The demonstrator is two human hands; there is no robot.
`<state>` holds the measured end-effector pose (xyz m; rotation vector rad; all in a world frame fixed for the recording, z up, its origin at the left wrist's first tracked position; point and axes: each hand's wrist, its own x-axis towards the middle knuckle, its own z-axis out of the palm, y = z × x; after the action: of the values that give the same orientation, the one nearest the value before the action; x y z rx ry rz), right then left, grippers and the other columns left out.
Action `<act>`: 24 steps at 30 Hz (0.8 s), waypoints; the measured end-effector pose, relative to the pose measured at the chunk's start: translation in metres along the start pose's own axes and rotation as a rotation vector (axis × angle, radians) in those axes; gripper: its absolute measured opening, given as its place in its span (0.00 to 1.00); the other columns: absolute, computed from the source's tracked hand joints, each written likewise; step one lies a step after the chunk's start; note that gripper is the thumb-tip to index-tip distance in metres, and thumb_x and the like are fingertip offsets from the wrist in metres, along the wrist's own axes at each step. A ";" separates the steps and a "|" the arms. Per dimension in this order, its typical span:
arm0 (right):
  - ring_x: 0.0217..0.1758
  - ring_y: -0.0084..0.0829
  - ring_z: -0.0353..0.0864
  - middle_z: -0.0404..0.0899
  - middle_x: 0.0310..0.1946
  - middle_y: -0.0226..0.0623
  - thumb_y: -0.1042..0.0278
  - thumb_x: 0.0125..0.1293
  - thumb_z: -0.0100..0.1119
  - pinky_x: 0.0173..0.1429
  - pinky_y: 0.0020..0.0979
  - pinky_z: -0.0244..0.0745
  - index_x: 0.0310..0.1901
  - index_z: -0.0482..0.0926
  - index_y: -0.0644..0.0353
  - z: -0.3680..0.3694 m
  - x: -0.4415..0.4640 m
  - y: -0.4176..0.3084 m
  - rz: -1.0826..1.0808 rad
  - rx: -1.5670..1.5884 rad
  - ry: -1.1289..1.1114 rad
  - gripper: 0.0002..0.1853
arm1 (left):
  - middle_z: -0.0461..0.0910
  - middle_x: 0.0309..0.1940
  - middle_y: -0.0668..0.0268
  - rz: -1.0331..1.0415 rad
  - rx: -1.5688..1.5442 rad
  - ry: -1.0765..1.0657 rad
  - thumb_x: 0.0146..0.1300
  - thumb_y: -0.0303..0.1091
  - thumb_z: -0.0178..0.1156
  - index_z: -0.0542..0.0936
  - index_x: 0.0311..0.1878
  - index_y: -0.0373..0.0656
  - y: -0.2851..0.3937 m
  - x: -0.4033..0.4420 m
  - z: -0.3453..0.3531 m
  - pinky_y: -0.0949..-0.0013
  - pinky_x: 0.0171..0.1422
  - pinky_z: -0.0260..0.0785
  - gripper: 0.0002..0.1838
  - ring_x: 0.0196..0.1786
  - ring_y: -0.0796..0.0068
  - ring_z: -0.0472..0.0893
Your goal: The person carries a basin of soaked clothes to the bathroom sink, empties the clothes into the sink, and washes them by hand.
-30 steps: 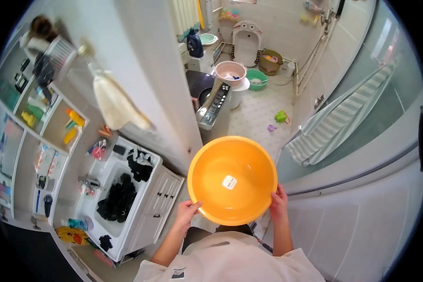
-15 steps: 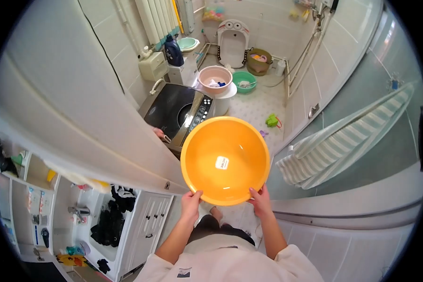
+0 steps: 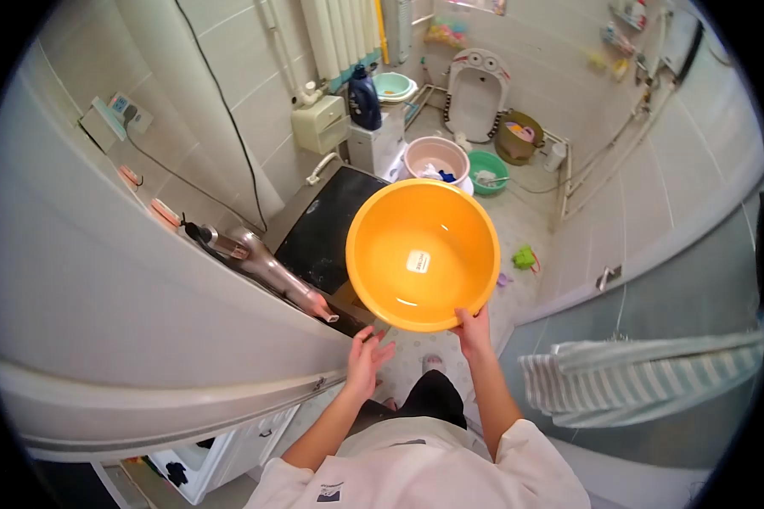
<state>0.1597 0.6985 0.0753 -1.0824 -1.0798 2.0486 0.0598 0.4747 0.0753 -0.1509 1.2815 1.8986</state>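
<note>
A yellow plastic basin (image 3: 424, 233) with a white label in its bottom is held out in front of me. My right hand (image 3: 474, 329) grips its near right rim, thumb inside. My left hand (image 3: 367, 360) is off the rim, just below the basin's near left side, with its fingers apart and nothing in them. Behind the basin stands a dark-topped washing machine (image 3: 323, 229), partly hidden by it. A hair dryer (image 3: 272, 270) hangs on the wall edge to the left of the basin.
Beyond the machine are a pink basin (image 3: 423, 151) with clothes, a green basin (image 3: 475, 180), a brown bucket (image 3: 516, 153) and a toilet (image 3: 475, 102). A green toy (image 3: 525, 257) lies on the floor. A striped towel (image 3: 637, 377) hangs at right.
My left hand has let go of the basin and moved down from its rim. The view has shifted forward into the room; the sink has mostly left view and the hair dryer shows more fully.
</note>
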 end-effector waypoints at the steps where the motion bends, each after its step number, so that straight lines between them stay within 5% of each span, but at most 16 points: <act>1: 0.49 0.39 0.85 0.76 0.54 0.41 0.80 0.65 0.54 0.40 0.40 0.88 0.63 0.63 0.55 0.009 0.020 -0.003 0.002 0.002 -0.048 0.26 | 0.73 0.65 0.56 -0.016 0.038 -0.004 0.76 0.35 0.48 0.64 0.69 0.43 0.000 0.002 -0.003 0.59 0.63 0.74 0.21 0.59 0.57 0.81; 11: 0.57 0.42 0.82 0.74 0.60 0.42 0.78 0.68 0.54 0.46 0.43 0.87 0.67 0.60 0.54 0.138 0.196 0.011 0.176 -0.071 -0.357 0.27 | 0.79 0.62 0.63 -0.108 0.313 -0.067 0.78 0.35 0.48 0.74 0.64 0.42 -0.018 0.008 -0.026 0.66 0.65 0.71 0.17 0.60 0.70 0.80; 14: 0.46 0.35 0.86 0.79 0.52 0.37 0.75 0.66 0.59 0.37 0.31 0.85 0.63 0.63 0.49 0.170 0.224 0.022 0.209 -0.168 -0.397 0.26 | 0.79 0.61 0.65 -0.133 0.292 0.030 0.78 0.34 0.48 0.74 0.63 0.42 -0.022 -0.001 -0.024 0.67 0.66 0.70 0.16 0.60 0.71 0.80; 21: 0.44 0.33 0.84 0.78 0.53 0.33 0.73 0.65 0.60 0.38 0.34 0.81 0.63 0.64 0.47 0.207 0.241 0.032 0.272 -0.214 -0.465 0.26 | 0.81 0.59 0.61 -0.081 0.132 0.323 0.78 0.35 0.48 0.76 0.61 0.42 -0.045 -0.026 -0.022 0.67 0.63 0.72 0.15 0.57 0.67 0.83; 24: 0.58 0.39 0.79 0.73 0.61 0.36 0.73 0.69 0.60 0.49 0.42 0.82 0.69 0.59 0.44 0.203 0.254 0.044 0.355 -0.234 -0.499 0.30 | 0.81 0.59 0.60 -0.031 0.092 0.402 0.77 0.36 0.48 0.76 0.61 0.41 -0.052 -0.039 -0.024 0.66 0.62 0.73 0.16 0.56 0.65 0.83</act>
<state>-0.1472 0.7931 0.0089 -0.9442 -1.4855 2.6174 0.1126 0.4406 0.0464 -0.5224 1.6170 1.8362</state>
